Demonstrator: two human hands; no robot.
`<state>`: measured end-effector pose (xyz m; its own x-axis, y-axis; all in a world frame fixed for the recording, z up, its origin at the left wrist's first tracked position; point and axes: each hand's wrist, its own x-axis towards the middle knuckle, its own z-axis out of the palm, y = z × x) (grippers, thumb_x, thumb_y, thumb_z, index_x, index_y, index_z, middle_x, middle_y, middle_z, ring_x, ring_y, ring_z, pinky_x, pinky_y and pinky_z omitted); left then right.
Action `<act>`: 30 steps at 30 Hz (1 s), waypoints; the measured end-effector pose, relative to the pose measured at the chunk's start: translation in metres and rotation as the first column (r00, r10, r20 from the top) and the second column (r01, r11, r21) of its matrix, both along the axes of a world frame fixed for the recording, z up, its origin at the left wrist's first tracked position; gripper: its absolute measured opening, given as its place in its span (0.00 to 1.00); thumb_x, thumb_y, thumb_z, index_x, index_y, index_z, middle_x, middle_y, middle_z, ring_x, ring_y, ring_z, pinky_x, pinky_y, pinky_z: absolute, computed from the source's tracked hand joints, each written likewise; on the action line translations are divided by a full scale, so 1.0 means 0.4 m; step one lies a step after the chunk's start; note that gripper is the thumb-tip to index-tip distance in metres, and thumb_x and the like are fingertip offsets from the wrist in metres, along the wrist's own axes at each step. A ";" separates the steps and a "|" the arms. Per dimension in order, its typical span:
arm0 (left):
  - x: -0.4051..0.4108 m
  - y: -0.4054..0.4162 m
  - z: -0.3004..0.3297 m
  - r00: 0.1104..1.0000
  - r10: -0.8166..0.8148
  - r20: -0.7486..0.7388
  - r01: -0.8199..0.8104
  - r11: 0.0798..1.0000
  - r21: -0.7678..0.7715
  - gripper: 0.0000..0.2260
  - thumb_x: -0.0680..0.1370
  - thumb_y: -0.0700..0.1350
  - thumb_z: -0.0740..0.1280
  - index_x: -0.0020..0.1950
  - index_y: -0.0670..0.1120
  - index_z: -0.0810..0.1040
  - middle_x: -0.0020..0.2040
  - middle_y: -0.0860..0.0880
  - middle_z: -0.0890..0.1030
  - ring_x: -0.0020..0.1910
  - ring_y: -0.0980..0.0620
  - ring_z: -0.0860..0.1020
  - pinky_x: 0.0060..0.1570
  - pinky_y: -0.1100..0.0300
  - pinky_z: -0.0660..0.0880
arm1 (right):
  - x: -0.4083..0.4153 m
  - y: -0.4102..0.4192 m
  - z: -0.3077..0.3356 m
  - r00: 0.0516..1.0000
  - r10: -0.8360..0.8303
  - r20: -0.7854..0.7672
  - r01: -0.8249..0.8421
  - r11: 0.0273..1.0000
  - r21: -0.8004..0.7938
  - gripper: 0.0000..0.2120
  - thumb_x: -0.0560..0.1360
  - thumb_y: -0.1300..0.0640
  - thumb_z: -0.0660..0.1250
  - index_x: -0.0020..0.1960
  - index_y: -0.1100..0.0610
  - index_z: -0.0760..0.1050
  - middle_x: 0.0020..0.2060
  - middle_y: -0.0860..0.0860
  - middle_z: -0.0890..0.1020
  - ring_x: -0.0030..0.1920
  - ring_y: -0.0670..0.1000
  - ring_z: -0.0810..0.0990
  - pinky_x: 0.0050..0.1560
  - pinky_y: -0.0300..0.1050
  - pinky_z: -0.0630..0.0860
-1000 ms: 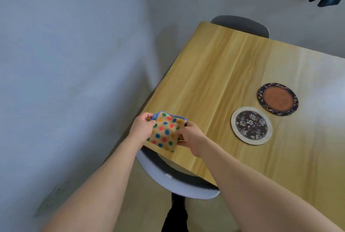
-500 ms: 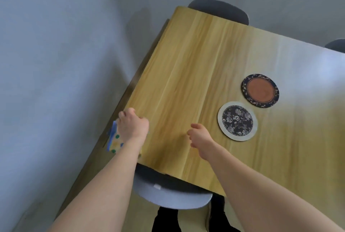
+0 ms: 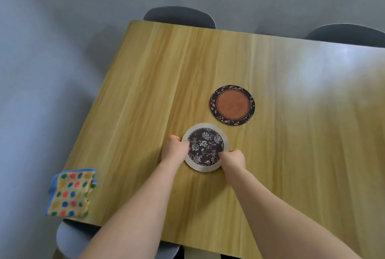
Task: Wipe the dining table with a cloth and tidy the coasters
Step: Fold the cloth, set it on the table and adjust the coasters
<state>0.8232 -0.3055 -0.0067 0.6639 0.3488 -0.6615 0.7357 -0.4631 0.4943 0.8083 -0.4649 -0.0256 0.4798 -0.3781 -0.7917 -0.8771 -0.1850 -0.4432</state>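
fingers (image 3: 183, 144) of both hands pinch floral coaster (image 3: 205, 147) | cloth (image 3: 69, 193) at table corner

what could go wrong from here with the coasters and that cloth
The polka-dot cloth lies at the near left corner of the table, partly over the edge, so a nudge could drop it to the floor.

The left hand and right hand pinch only the rim of the floral coaster; so shallow a grip may slip as it lifts.

Swung right and away, it could knock the orange coaster close beside it.
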 end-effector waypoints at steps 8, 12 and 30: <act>0.023 -0.200 0.010 0.984 -0.176 -0.028 0.175 0.984 -0.034 0.07 0.75 0.45 0.67 0.37 0.47 0.73 0.34 0.47 0.78 0.33 0.47 0.74 0.35 0.58 0.68 | 0.017 -0.247 0.081 0.989 -0.057 0.137 0.049 0.997 0.064 0.08 0.72 0.65 0.58 0.46 0.56 0.73 0.44 0.53 0.80 0.42 0.53 0.77 0.46 0.50 0.77; 0.108 -0.417 0.042 0.956 -0.289 0.049 0.293 0.948 -0.127 0.06 0.78 0.43 0.65 0.45 0.44 0.79 0.42 0.45 0.85 0.33 0.51 0.81 0.31 0.59 0.75 | 0.084 -0.457 0.115 0.972 -0.143 0.184 0.150 0.988 -0.023 0.15 0.73 0.66 0.57 0.57 0.57 0.72 0.48 0.53 0.78 0.48 0.57 0.77 0.51 0.53 0.77; 0.276 -0.423 -0.035 0.988 0.100 0.117 -0.127 0.960 0.248 0.23 0.74 0.44 0.62 0.70 0.48 0.69 0.68 0.45 0.69 0.65 0.41 0.70 0.62 0.44 0.72 | 0.247 -0.444 0.110 0.934 0.040 0.356 -0.083 0.991 0.106 0.27 0.76 0.67 0.53 0.73 0.54 0.65 0.69 0.50 0.70 0.60 0.50 0.73 0.58 0.45 0.71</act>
<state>0.9336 -0.4746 -0.0207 0.6694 0.5736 -0.4721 0.7426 -0.4994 0.4462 0.9071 -0.6424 0.0186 0.7555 -0.2536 -0.6041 -0.6488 -0.1616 -0.7436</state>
